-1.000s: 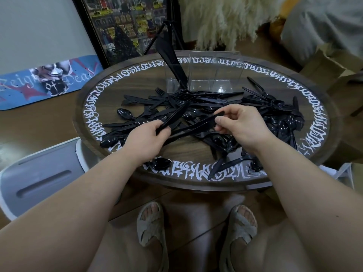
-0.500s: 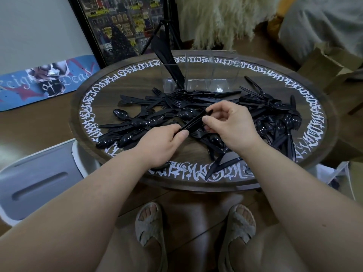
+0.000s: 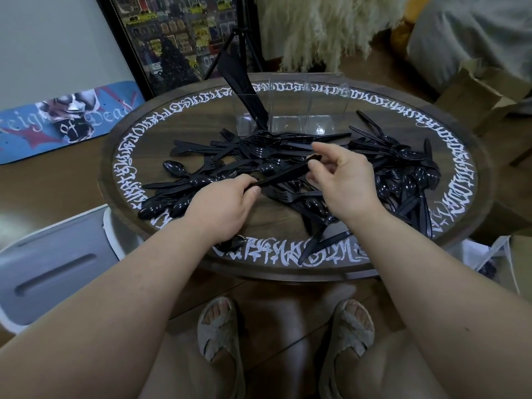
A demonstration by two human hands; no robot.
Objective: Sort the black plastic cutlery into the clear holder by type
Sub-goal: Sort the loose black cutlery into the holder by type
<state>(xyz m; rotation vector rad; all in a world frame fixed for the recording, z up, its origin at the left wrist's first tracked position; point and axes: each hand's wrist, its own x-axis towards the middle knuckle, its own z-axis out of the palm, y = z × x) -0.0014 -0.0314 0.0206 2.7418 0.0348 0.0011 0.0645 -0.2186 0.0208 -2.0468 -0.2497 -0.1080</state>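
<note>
Head view shows the left hand point(image 3: 227, 205) gripping a bundle of black knives point(image 3: 285, 174) by one end above the table point(image 3: 466, 156), the right hand point(image 3: 342, 182) pinching its far end, the clear holder point(image 3: 290, 108) behind the scattered cutlery pile point(image 3: 403, 174).

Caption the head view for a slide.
Both hands, left hand and right hand, hold black knives over the cutlery pile.

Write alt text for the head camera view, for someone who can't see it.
Two bare hands, left hand and right hand, hold a bundle of black plastic knives above a heap of black plastic cutlery on a round dark wooden table. Behind stands a clear plastic holder with knives in its left compartment.
</note>
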